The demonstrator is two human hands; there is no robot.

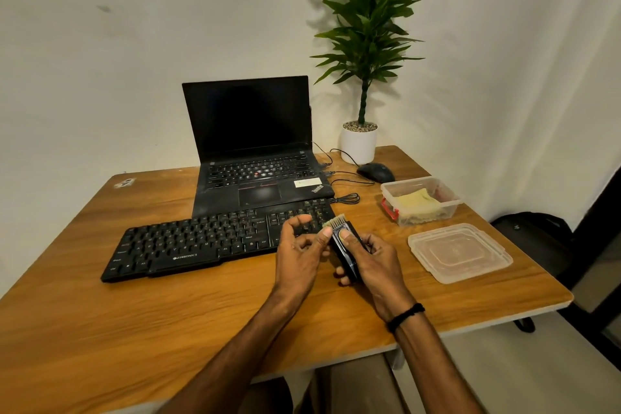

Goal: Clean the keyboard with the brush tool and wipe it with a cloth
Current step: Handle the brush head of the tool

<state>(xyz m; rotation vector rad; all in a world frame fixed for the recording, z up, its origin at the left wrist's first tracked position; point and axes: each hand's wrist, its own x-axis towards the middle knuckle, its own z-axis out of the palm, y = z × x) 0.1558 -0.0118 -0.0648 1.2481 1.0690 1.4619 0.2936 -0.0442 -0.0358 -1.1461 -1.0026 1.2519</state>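
Wooden table (168,329) in a white-walled corner carries the keyboard (208,242), lying at a slant in front of an open laptop (252,131), w/ the brush (349,262) held near its right end. Right hand (379,265) is wrapped round the black brush body, thumb pressed on the oval pad on top, bristles pointing away toward the keys. Left hand (299,255) is loosely curled w/ nothing in it, forefinger tip at the side of the brush head, thumb lifted clear. Cloth (418,203) lies folded in the open box (406,181) to the right, lid (460,252) beside it, nearer the person. Step in hand is prob. readying the brush; sweeping not yet begun. To do it well: grip firm, tip bristles down into the gaps, sweep row by row in one direction toward an edge so crumbs don't drop back. Left hand should steady the keyboard frame, since it looks light & may slide. Hard to tell: whether the thumb pad is a slider, whether the forefinger really touches the bristles, & how dusty the keys are (too dim). Brush's underside is hidden by fingers.
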